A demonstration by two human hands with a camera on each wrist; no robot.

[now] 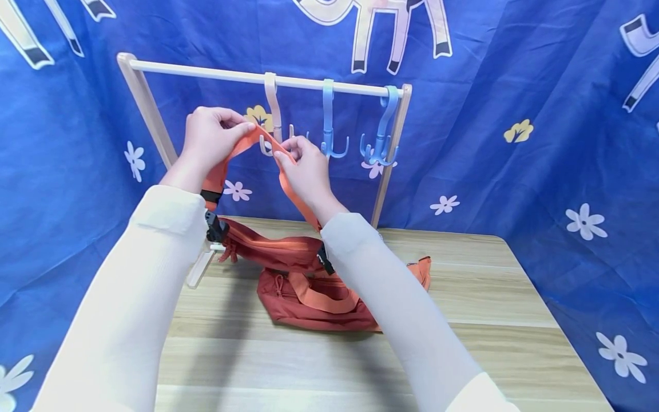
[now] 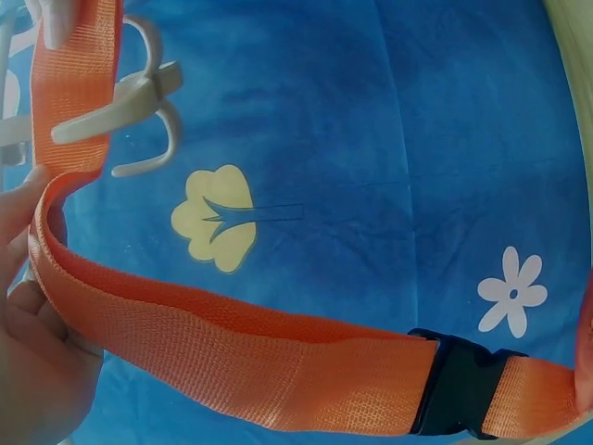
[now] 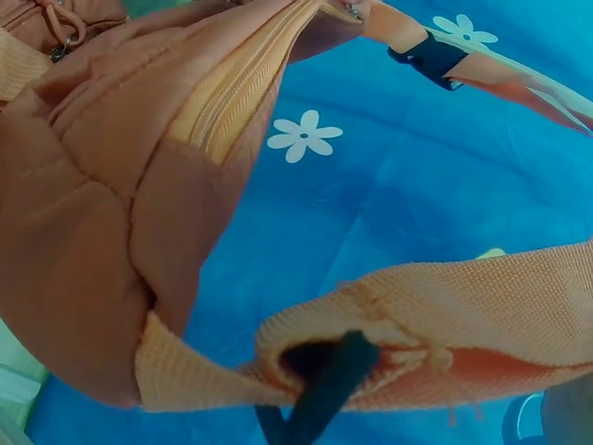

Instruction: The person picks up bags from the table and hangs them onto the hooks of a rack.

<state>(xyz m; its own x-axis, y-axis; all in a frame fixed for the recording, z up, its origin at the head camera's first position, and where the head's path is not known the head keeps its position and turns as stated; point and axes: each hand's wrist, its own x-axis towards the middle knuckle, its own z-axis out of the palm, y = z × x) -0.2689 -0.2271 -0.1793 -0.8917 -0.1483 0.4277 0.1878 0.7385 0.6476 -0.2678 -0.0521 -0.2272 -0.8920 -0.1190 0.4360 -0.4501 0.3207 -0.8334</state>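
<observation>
Hanging from its orange strap [image 2: 241,362], a red waist bag [image 1: 283,257] is held up before a white rail [image 1: 206,71]. The strap is pinched between thumb and fingers of the left hand [image 1: 213,137] just to one side of a pale hook [image 1: 275,109], and pinched likewise by the right hand [image 1: 309,174] on the other, so that a short stretch is spanned between the two grips. Below, the bag is slung between black buckles [image 1: 216,229], beyond a second red bag [image 1: 309,317] laid on the wood-grain table [image 1: 473,286]. The step in hand is judged to be the fitting of the strap onto the pale hook. Whether any weight is borne by the prongs [image 2: 139,169] cannot be made out, since strap and hook overlap in the left wrist view. By the next move, a small, careful shift is called for: the strap should be settled into an upturned bend before either pinch is loosened.
</observation>
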